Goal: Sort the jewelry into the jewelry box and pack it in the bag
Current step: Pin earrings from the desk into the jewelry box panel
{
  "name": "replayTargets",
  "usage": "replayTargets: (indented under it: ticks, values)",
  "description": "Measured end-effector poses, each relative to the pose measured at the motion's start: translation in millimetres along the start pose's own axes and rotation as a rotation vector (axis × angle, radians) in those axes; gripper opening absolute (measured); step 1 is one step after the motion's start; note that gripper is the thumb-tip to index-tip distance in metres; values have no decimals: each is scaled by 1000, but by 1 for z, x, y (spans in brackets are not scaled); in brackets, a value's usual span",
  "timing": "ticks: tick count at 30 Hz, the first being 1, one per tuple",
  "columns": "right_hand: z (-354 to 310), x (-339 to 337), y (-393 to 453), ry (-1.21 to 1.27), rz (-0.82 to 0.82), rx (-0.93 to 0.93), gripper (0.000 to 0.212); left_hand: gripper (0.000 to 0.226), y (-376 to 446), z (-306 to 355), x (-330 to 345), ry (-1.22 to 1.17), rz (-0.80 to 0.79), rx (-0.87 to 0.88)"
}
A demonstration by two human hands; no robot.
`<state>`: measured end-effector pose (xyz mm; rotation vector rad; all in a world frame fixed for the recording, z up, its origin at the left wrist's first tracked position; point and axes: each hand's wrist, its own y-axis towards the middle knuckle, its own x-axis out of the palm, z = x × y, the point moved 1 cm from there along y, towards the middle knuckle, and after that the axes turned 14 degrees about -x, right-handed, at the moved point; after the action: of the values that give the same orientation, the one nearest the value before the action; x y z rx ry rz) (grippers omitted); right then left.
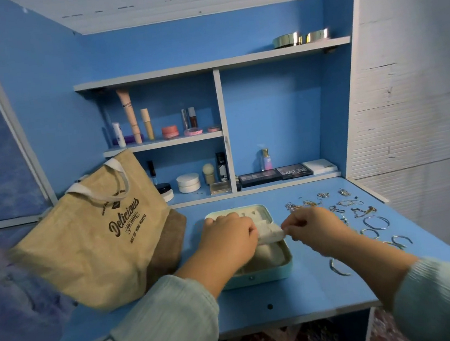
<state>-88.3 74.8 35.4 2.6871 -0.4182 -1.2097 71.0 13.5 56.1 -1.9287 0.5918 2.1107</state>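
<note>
A pale mint jewelry box (270, 273) lies open flat on the blue desk, cream lining showing. My left hand (230, 234) rests over its left side, fingers curled around the cream insert flap (271, 234). My right hand (314, 226) pinches the flap's right edge, perhaps with a small piece I cannot make out. Loose jewelry (365, 211), chains, rings and bangles, is spread on the desk to the right of the box. A tan paper bag (94, 243) printed "Delicious" stands tilted at the left.
The desk (305, 299) has a front edge close to me and a right edge past the bangles. Shelves behind hold cosmetics (156, 127), jars, makeup palettes (275, 175) and a perfume bottle (266, 159). Gold round tins (299, 38) sit on the top shelf.
</note>
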Motion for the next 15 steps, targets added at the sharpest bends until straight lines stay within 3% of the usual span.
replayTargets:
  ticks: [7, 15]
  values:
    - [43, -48, 14, -13, 47, 72, 17, 27, 47, 57, -10, 59, -323, 102]
    - [114, -85, 47, -263, -64, 175, 17, 38, 137, 114, 27, 161, -377, 153]
